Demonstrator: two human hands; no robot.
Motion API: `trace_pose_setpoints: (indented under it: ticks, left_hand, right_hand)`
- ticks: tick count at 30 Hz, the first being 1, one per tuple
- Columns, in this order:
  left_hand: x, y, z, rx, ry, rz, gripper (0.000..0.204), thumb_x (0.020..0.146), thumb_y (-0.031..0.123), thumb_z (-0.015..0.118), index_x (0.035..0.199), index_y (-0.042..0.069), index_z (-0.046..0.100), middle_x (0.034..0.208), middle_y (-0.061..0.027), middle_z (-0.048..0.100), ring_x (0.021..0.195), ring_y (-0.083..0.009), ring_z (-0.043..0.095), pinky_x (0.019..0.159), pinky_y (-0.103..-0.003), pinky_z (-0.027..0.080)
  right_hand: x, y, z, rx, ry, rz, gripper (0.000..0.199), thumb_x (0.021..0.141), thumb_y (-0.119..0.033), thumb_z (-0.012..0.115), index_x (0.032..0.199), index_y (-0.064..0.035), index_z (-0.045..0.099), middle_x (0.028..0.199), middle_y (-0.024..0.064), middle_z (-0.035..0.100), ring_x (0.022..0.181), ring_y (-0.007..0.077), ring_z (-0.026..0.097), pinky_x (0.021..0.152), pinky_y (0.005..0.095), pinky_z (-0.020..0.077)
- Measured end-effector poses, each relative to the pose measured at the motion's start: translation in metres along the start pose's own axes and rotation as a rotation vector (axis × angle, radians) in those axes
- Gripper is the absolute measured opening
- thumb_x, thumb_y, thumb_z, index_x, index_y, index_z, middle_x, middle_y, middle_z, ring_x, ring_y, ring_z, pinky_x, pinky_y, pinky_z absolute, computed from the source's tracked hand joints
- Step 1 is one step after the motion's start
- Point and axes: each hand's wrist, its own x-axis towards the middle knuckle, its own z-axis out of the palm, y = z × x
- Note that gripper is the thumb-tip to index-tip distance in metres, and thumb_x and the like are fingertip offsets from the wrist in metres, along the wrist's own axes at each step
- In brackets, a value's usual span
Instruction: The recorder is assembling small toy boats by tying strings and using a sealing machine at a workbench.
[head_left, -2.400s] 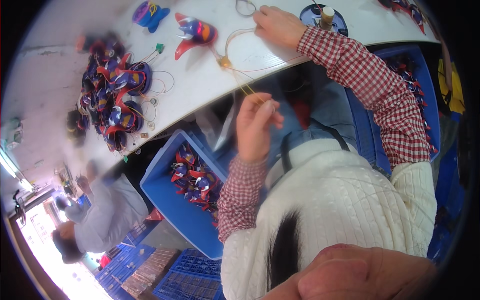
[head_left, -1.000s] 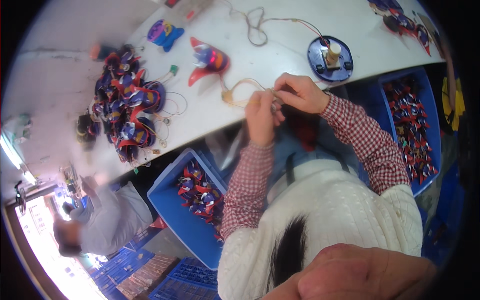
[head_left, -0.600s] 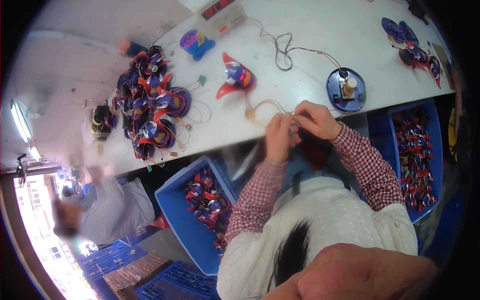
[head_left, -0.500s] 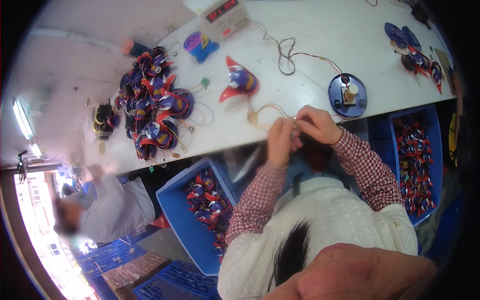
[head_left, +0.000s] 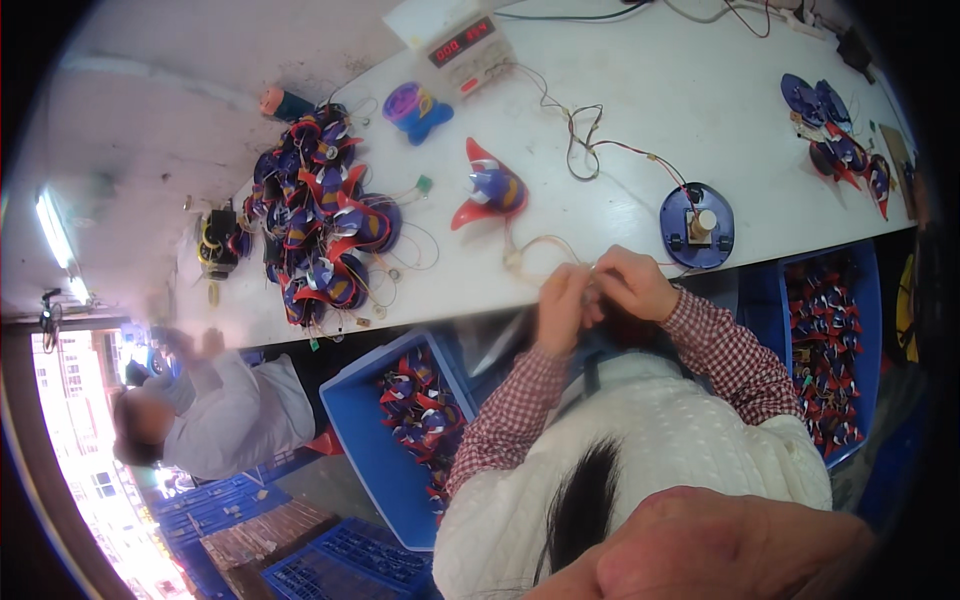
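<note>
My left hand [head_left: 564, 306] and my right hand [head_left: 638, 285] meet at the near edge of the white table. Both are closed, with fingertips pinched together on thin wires [head_left: 548, 239]. These pale wires loop from a red and purple toy shell [head_left: 497, 191] with silver-white points, lying just beyond my hands. What exactly sits between the fingertips is too small to make out. To the right rests a round purple base [head_left: 681, 248] with a small motor-like part [head_left: 705, 222] on it. A thin wire runs from near my right hand toward that base.
A power supply [head_left: 468, 52] with a red display stands at the back, its cables [head_left: 585, 140] reaching the base. Similar shells [head_left: 318, 215] are heaped at left, beside a blue and purple tub [head_left: 410, 108]. Blue bins [head_left: 345, 395] of shells flank me. Another person [head_left: 235, 410] sits at left.
The whole view has shifted slightly, so the table things appear lower. The digits on the power supply have changed. My hands keep the same pinch on the wires.
</note>
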Motion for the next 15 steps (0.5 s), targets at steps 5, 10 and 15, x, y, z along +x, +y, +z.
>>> trace_pose_setpoints:
  ticks: [5,10,15]
  left_hand:
    - [0.0013,-0.0003,-0.0018,0.001,-0.016,-0.006,0.017,0.093,0.02,0.052,0.087,0.005,0.056,0.064,-0.0048,0.056,0.042,-0.0115,0.05,0.037,-0.017,0.037]
    - [0.002,0.0012,-0.0032,0.002,-0.025,-0.022,0.017,0.093,0.021,0.052,0.087,0.005,0.057,0.064,-0.005,0.056,0.043,-0.0117,0.05,0.038,-0.017,0.037]
    - [0.001,0.0035,-0.0031,-0.012,-0.017,-0.049,0.017,0.092,0.02,0.052,0.087,0.005,0.057,0.065,-0.0052,0.056,0.043,-0.0119,0.05,0.038,-0.018,0.037]
  right_hand:
    - [0.0015,-0.0006,-0.0003,-0.012,-0.004,-0.025,0.011,0.082,-0.001,0.06,0.092,-0.0044,0.059,0.082,0.0082,0.058,0.065,0.0205,0.055,0.06,0.0265,0.0457]
    - [0.0017,-0.001,0.0,-0.021,-0.011,-0.03,0.012,0.082,-0.001,0.06,0.093,-0.0046,0.06,0.083,0.0084,0.058,0.066,0.0212,0.056,0.061,0.0271,0.0463]
    - [0.0008,-0.0011,0.0016,-0.03,-0.009,-0.043,0.012,0.082,-0.001,0.059,0.094,-0.0046,0.06,0.083,0.0085,0.058,0.066,0.0216,0.056,0.062,0.0274,0.0467]
